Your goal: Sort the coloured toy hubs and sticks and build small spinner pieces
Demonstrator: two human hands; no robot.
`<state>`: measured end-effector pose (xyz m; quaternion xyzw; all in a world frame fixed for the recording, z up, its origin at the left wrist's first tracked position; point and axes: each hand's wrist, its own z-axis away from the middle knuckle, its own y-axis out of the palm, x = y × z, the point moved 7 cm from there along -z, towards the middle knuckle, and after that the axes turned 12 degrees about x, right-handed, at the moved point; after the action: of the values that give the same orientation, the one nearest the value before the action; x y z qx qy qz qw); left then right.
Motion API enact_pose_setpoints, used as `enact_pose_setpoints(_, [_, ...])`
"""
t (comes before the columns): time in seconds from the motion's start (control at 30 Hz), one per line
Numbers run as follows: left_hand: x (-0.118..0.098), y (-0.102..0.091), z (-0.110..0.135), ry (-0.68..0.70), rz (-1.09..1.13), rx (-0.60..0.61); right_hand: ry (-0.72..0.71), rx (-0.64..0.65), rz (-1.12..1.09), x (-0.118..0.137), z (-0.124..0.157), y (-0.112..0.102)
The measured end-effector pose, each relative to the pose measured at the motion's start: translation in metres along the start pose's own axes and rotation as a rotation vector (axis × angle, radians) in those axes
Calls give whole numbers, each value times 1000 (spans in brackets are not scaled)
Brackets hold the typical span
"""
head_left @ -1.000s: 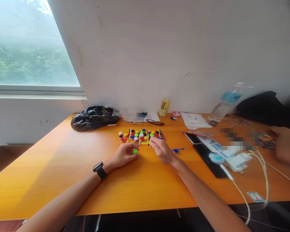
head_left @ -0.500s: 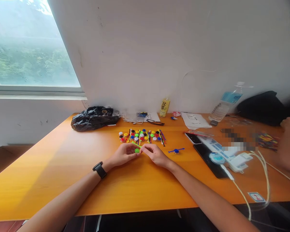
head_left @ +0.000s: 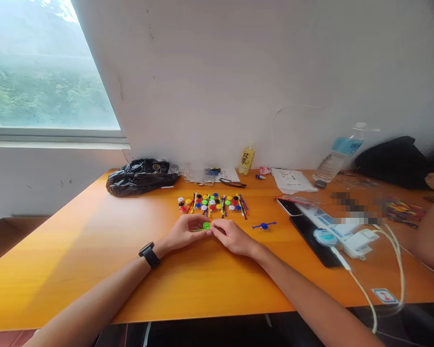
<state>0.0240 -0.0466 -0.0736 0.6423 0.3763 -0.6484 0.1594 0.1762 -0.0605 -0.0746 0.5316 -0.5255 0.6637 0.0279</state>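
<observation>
The left hand and right hand meet fingertip to fingertip. The left pinches a green disc and the right a thin green stick, low over the tabletop. The grip looks slight — the disc could slip and roll. Coloured pieces lie at 12 o'clock, with a white wall behind and a window at 10.

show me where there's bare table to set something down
Widest bare patch: table left of the left hand, from the black bag to the near edge. Smaller one: near edge between the right hand and the cables. Crowded: coloured pieces beyond the green disc, and the right side with phone and charger.
</observation>
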Motion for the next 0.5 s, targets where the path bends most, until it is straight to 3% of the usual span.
enact_pose_setpoints(0.3, [-8,4,1,92,-109,9,78,-35,248,8,5,-11])
enact_pose_setpoints(0.5, [-9,0,2,97,-162,-65,41,-90,280,14,7,-14])
